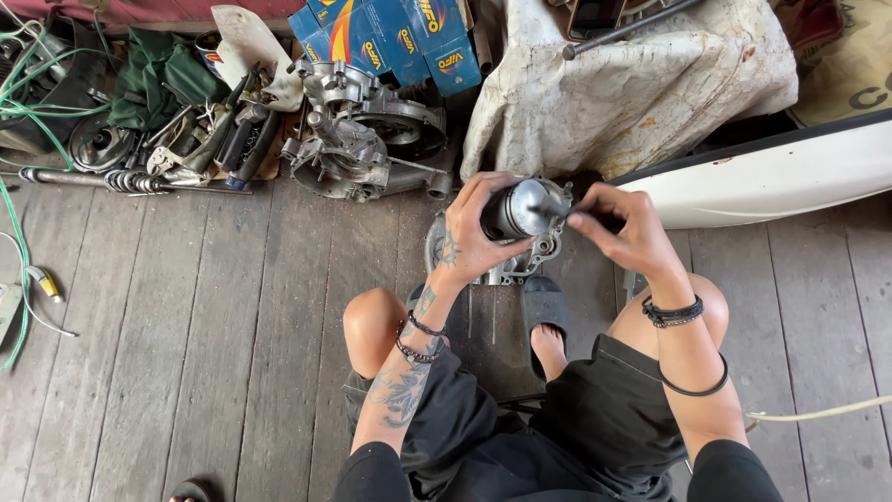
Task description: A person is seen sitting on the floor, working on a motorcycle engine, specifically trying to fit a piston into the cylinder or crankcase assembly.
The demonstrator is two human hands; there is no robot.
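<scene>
Knees bent, the person sits over the casing [502,265] on the floor, left hand [469,237] wrapped around the piston [520,209], held just above it. Right hand [627,228] pinches a small dark part at the piston's side, fingers pressed together. Judgement: keep the left grip firm and steady while the right works squarely.

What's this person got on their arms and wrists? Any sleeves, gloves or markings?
No gloves or long sleeves: both forearms are bare. The left hand and forearm carry dark tattoos, with two beaded bracelets at the wrist. The right hand has a black braided wristband, and a thin black band further up the forearm.
</scene>
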